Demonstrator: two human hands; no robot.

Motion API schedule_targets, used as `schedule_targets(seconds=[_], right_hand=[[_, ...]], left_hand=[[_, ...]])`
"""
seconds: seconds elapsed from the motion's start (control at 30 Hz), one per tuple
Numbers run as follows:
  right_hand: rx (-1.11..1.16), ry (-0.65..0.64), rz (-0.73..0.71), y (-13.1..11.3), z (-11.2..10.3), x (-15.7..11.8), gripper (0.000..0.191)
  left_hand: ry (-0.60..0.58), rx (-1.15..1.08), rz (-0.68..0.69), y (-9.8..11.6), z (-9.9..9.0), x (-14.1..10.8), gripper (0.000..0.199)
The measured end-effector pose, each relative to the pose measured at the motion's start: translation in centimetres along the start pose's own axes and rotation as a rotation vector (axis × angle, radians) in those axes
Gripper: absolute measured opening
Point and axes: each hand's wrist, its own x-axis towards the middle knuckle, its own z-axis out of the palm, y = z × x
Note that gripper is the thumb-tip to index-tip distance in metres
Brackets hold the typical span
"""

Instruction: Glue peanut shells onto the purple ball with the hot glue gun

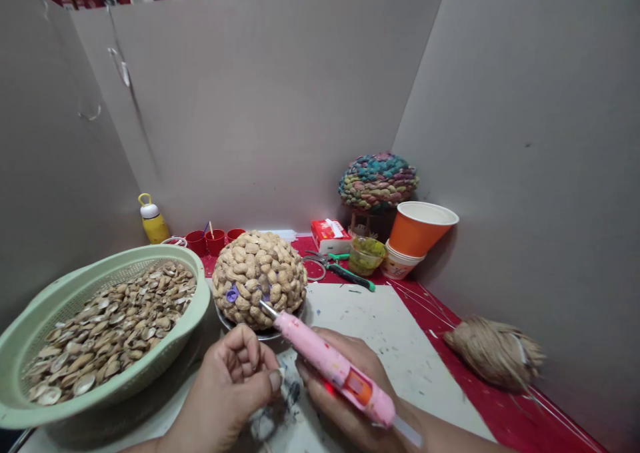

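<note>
In my right hand (345, 373) is a pink hot glue gun (325, 356), a clear glue stick jutting from its back end and a red light glowing near its handle. Its metal nozzle points at a dome (260, 273) covered with peanut shells and appears to touch it. Small purple patches show between the shells, and the dome rests in a metal bowl (273, 335). My left hand (235, 380) is closed just in front of the dome, thumb pressed to the fingers on a small pale bit that I cannot make out.
A green colander (200, 293) of shell halves stands left. Behind are a yellow bottle (156, 226), red cups (215, 242), a tissue pack (330, 236), pliers (345, 273), a plastic tub (367, 256), paper cups (417, 230) and a colourful woven dome (379, 183). Twine (493, 352) lies right.
</note>
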Motion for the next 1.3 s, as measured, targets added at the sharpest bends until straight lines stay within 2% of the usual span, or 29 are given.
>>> schedule_targets(seconds=[0.13,0.3,0.47,0.67,0.8,0.9,1.0,1.13,1.3], right_hand=[[0.085,0.114,0.074,-0.6,-0.2,0.1,0.02],[0.079,0.134,0.078,-1.0,-0.6,0.0,0.02],[-0.022,0.159,0.116,-0.9,-1.0,-0.4,0.018],[-0.104,0.252,0.089,0.0,0.0,0.6,0.014],[0.022,0.192,0.142,-0.2,1.0,1.2,0.016],[0.114,0.234,0.216,-0.5,1.8,0.4,0.018],[0.195,0.318,0.286,-0.7,3.0,-0.8,0.02],[0.282,0.37,0.333,-0.9,4.7,-1.5,0.024],[0.309,0.359,0.362,-1.2,4.6,-1.8,0.026]], left_hand=[[0.064,0.235,0.12,-0.5,-0.4,0.4,0.031],[0.033,0.471,0.241,-1.8,-1.4,1.5,0.026],[0.066,0.562,0.329,-2.3,-2.9,2.7,0.025],[0.111,0.477,0.378,-2.8,-3.9,3.3,0.017],[0.111,0.36,0.378,-2.3,-3.3,3.0,0.008],[0.11,0.212,0.326,-1.6,-2.9,3.0,0.011],[0.079,0.116,0.276,-1.3,-2.6,2.9,0.015],[0.015,0.1,0.244,-1.4,-2.3,2.6,0.017],[-0.046,0.128,0.246,-1.3,-1.7,1.7,0.016]])
